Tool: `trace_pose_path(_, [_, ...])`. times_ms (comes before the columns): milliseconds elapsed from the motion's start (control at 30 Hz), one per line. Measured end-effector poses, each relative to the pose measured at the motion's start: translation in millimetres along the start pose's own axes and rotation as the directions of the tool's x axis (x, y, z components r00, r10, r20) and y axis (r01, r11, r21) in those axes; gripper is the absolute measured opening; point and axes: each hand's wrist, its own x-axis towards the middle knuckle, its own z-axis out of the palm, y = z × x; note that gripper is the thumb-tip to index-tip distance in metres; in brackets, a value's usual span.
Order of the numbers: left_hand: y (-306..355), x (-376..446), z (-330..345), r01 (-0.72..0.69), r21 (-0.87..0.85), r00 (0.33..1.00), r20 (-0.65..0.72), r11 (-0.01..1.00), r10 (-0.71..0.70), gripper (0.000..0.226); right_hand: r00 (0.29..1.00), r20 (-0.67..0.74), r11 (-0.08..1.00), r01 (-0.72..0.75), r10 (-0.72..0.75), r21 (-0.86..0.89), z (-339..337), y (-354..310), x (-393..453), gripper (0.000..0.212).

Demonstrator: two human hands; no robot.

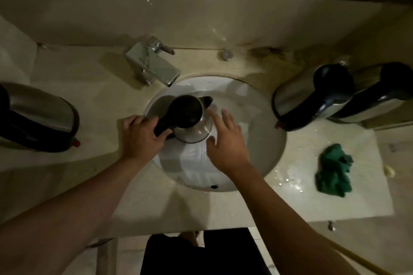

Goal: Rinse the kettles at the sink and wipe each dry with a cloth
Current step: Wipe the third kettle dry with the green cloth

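The left hand [143,135] has a tight grip on the black handle of a kettle [190,118] held over the white sink [257,140] in the middle of the frame, and the right hand [225,140] is flat and loose beside the kettle's shiny side, holding nothing. A green cloth [334,171] lies crumpled on the wet bench [100,96] at the lower right. Farther back, one more kettle [38,118] lies at the left edge, two kettles [312,98] [380,94] lie at the right, and the tap [154,62] stands above the sink.
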Motion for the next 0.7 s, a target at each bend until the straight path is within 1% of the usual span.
trace_pose_path(33, [3.0,-0.9,-1.9,0.016,0.011,1.000,0.014,1.000,-0.016,0.035,0.993,-0.084,0.993,-0.075,0.082,0.092,-14.6,11.4,-7.1,0.064])
trace_pose_path(67, [5.8,-1.8,-2.3,0.040,0.011,0.999,0.035,0.999,-0.040,0.035,0.971,-0.182,0.979,-0.130,0.158,0.155,-28.1,27.4,-15.8,0.052])
trace_pose_path(100, [10.1,-3.0,-3.3,0.068,0.008,0.996,0.061,0.998,-0.068,0.035,0.936,-0.276,0.973,-0.185,0.217,0.136,-40.9,46.5,-24.4,0.042])
trace_pose_path(133, [14.9,-5.3,-2.7,0.107,-0.006,0.990,0.090,0.994,-0.106,0.034,0.908,-0.333,0.965,-0.263,0.254,0.017,-53.6,66.7,-32.7,0.037])
trace_pose_path(167, [22.5,-9.5,-2.0,0.159,-0.040,0.979,0.135,0.986,-0.152,0.033,0.898,-0.332,0.922,-0.354,0.289,-0.156,-65.3,88.7,-41.4,0.037])
trace_pose_path(200, [33.5,-15.0,-1.5,0.217,-0.109,0.964,0.179,0.970,-0.195,0.030,0.884,-0.280,0.839,-0.451,0.373,-0.306,-74.9,110.9,-49.8,0.039])
trace_pose_path(233, [47.6,-20.9,-1.3,0.303,-0.215,0.940,0.229,0.928,-0.254,0.026,0.843,-0.206,0.749,-0.536,0.496,-0.389,-82.7,131.4,-58.3,0.041])
trace_pose_path(267, [62.4,-27.3,-0.7,0.402,-0.315,0.904,0.286,0.860,-0.318,0.023,0.786,-0.128,0.687,-0.597,0.605,-0.414,-88.6,149.8,-67.4,0.046])
trace_pose_path(300, [78.7,-32.4,-3.1,0.481,-0.370,0.870,0.317,0.795,-0.378,0.022,0.729,-0.064,0.652,-0.645,0.682,-0.398,-92.8,166.6,-77.8,0.053])
trace_pose_path(333, [90.9,-35.7,-0.3,0.548,-0.404,0.834,0.337,0.733,-0.437,0.022,0.695,-0.021,0.643,-0.677,0.719,-0.359,-93.9,183.3,-87.4,0.063])
trace_pose_path(367, [102.0,-37.9,1.3,0.610,-0.426,0.791,0.363,0.668,-0.492,0.021,0.695,0.015,0.663,-0.679,0.719,-0.316,-91.8,199.1,-95.0,0.072])
trace_pose_path(433, [119.3,-39.5,2.0,0.738,-0.460,0.674,0.462,0.494,-0.576,0.024,0.740,0.055,0.734,-0.651,0.671,-0.192,-87.9,219.4,-105.1,0.083])
trace_pose_path(467, [124.7,-39.7,3.1,0.785,-0.477,0.615,0.520,0.395,-0.593,0.028,0.768,0.039,0.766,-0.632,0.639,-0.118,-86.0,228.3,-107.4,0.089])
trace_pose_path(500, [129.7,-40.1,2.4,0.821,-0.490,0.559,0.582,0.294,-0.590,0.032,0.779,-0.007,0.778,-0.627,0.627,-0.050,-85.9,236.5,-107.8,0.094])
trace_pose_path(533, [134.4,-40.7,1.0,0.839,-0.510,0.516,0.631,0.192,-0.579,0.034,0.756,-0.055,0.757,-0.653,0.652,0.000,-87.3,244.8,-106.2,0.098])
trace_pose_path(567, [139.6,-41.6,-2.5,0.839,-0.533,0.490,0.656,0.108,-0.574,0.034,0.724,-0.062,0.727,-0.685,0.687,0.052,-90.8,253.1,-103.5,0.101])
trace_pose_path(600, [144.7,-42.6,-7.1,0.828,-0.559,0.476,0.669,0.035,-0.571,0.032,0.699,-0.008,0.695,-0.711,0.715,0.108,-95.5,261.2,-98.7,0.097])
trace_pose_path(633, [152.0,-44.5,-15.9,0.813,-0.582,0.464,0.678,-0.031,-0.570,0.030,0.673,0.065,0.662,-0.738,0.737,0.132,-103.8,261.1,-94.7,0.083])
trace_pose_path(667, [156.6,-47.7,-23.3,0.794,-0.600,0.454,0.687,-0.091,-0.568,0.025,0.665,0.119,0.652,-0.746,0.737,0.135,-111.5,259.7,-91.3,0.062])
trace_pose_path(700, [163.0,-52.5,-33.0,0.777,-0.615,0.451,0.693,-0.135,-0.562,0.020,0.674,0.167,0.660,-0.739,0.720,0.136,-122.0,253.4,-89.1,0.043])
